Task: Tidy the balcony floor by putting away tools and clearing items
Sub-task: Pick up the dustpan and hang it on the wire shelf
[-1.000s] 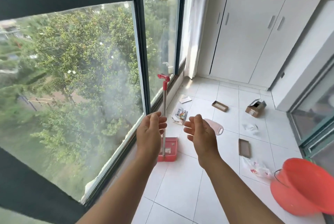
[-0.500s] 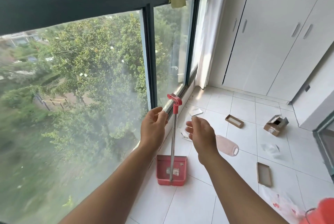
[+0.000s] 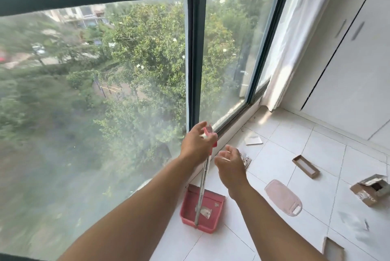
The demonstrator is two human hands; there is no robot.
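Observation:
A red dustpan stands on the white tiled floor by the window, with scraps of paper in its tray. Its metal pole rises to a red grip at the top. My left hand holds that red grip, with the fingers wrapped round it and the thumb up. My right hand hovers just right of the pole, fingers relaxed and holding nothing.
On the floor lie a pink flat board, a torn cardboard box, two shallow brown trays, a white card, a wrapper and clear plastic. White cupboards stand at the far end.
My left hand has gone from beside the pole up to the red grip and closed on it. The right hand stays open beside the pole. The view has drawn closer.

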